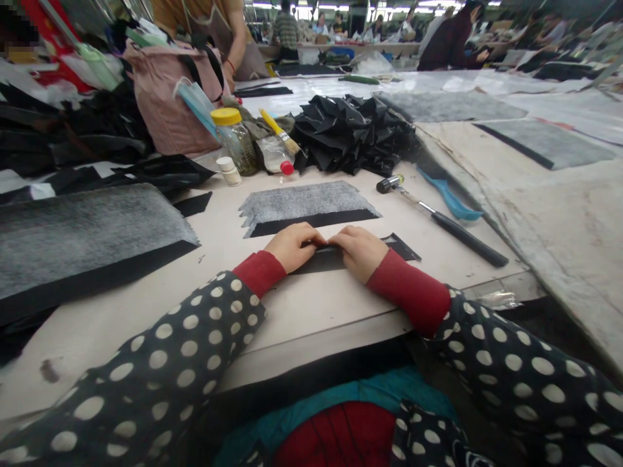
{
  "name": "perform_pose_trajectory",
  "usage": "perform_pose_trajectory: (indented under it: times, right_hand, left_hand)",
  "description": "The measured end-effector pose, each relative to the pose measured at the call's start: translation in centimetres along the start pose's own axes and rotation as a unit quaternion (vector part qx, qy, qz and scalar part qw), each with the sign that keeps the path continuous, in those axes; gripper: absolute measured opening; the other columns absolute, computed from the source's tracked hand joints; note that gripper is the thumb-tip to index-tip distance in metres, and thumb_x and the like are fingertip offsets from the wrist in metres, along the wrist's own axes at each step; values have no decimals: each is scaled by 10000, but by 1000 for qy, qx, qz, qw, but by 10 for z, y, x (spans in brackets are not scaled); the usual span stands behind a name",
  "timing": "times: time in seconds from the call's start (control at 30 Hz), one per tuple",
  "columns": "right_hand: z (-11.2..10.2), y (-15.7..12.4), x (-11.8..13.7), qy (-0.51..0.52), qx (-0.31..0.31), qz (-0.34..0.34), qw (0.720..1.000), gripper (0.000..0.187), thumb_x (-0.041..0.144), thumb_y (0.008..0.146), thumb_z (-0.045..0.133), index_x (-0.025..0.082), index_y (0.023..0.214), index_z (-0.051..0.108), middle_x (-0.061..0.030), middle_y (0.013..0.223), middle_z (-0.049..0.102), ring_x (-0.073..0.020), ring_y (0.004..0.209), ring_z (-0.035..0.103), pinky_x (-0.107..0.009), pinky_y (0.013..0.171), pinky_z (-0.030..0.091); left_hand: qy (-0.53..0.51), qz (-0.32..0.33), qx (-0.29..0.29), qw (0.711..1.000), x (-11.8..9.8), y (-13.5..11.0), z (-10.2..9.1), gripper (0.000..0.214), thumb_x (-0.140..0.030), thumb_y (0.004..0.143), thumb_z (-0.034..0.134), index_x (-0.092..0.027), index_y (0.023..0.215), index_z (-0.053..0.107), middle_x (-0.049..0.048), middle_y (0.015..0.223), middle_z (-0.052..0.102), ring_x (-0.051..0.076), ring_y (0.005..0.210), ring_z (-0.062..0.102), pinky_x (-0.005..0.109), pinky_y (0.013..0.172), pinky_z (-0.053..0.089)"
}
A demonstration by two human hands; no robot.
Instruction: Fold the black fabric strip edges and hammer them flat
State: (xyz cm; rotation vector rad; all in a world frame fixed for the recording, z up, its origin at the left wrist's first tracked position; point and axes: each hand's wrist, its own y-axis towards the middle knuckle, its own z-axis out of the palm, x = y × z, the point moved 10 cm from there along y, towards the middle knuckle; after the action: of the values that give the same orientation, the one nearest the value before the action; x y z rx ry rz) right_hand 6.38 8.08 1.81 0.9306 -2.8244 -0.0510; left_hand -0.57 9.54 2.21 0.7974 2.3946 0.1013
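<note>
A narrow black fabric strip (325, 261) lies flat on the pale work table, its right end showing a lighter patch. My left hand (296, 246) is closed on the strip's upper edge, thumb and fingers pinched together. Close beside it, my right hand (361, 251) pinches the same edge, the two sets of fingertips nearly meeting. Just beyond them rests a fanned stack of grey-faced fabric pieces (306, 201) with black borders. To the right lies a hammer (440, 217) with a black grip.
A larger grey-and-black fabric stack (92, 233) is at the left. Behind are a yellow-lidded jar (238, 139), a small white bottle (228, 171), a brush (281, 131), a heap of black pieces (353, 133) and a pink bag (163, 97). A blue curved tool (452, 198) lies near the hammer.
</note>
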Motion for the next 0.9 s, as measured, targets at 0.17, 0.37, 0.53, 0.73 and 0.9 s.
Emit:
perform_pose_trajectory:
  times: [0.17, 0.37, 0.53, 0.73, 0.9]
  right_hand:
    - [4, 0, 19, -100, 29, -20, 994, 262, 98, 811, 377, 100, 913, 617, -129, 894, 549, -229, 866, 465, -323, 778, 348]
    - [-2, 2, 23, -128, 11, 20, 992, 289, 280, 860, 394, 105, 864, 624, -139, 863, 552, -237, 864, 473, -315, 722, 362]
    - [-5, 1, 20, -100, -11, 23, 995, 252, 267, 850, 420, 109, 876, 615, -130, 889, 555, -233, 884, 475, -314, 781, 352]
    - [1, 12, 24, 7, 7, -11, 1000, 329, 83, 764, 432, 113, 1060, 572, -103, 990, 549, -191, 937, 476, -284, 840, 341]
    - [5, 19, 36, -9, 15, -45, 999, 312, 50, 743, 409, 111, 983, 600, -99, 934, 554, -193, 909, 480, -289, 811, 345]
  left_hand:
    - [92, 52, 21, 994, -15, -2, 5, 232, -48, 705, 446, -153, 822, 616, 41, 870, 564, 168, 827, 502, 308, 782, 411]
    - [34, 57, 75, 995, -4, -5, 1, 237, -117, 784, 446, -181, 939, 614, 39, 925, 565, 148, 878, 514, 282, 818, 409]
    - [-26, -28, 59, 998, 24, -16, -17, 249, -170, 782, 479, -167, 1002, 596, 32, 938, 580, 133, 881, 538, 275, 841, 411]
    - [-43, -69, 24, 996, 28, -21, -19, 208, -127, 725, 510, -154, 897, 622, 14, 866, 594, 132, 829, 554, 270, 798, 433]
    - [-35, -46, 2, 998, 24, -21, -16, 216, -60, 682, 492, -162, 821, 622, -3, 817, 576, 131, 817, 549, 274, 796, 435]
